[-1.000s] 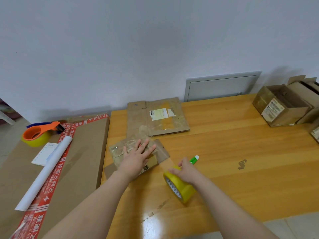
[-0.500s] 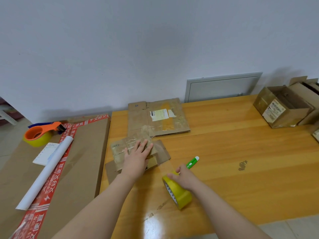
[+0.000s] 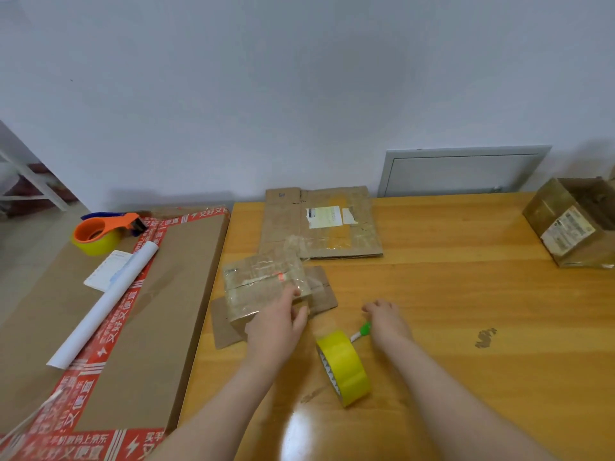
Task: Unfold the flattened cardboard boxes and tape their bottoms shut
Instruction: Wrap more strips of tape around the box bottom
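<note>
A small cardboard box (image 3: 263,287) wrapped in old clear tape lies at the table's left, with its flaps spread under it. My left hand (image 3: 276,324) grips its near right corner, fingers on top and thumb against the side. A yellow tape roll (image 3: 344,366) stands on edge on the table between my forearms, with no hand on it. Just right of it, my right hand (image 3: 386,319) curls its fingers over the far end of a green pen-like tool (image 3: 361,331). A flattened box (image 3: 319,224) with a white label lies behind, against the wall.
To the left, a big flat carton (image 3: 149,311) with red tape edges carries an orange tape dispenser (image 3: 100,232), a white paper roll (image 3: 106,304) and a note sheet. An unfolded box (image 3: 572,221) sits at the wooden table's (image 3: 466,294) far right.
My right hand let go of the yellow tape roll and moved right onto the green tool. My left hand slid from flat on the box top to its near right corner.
</note>
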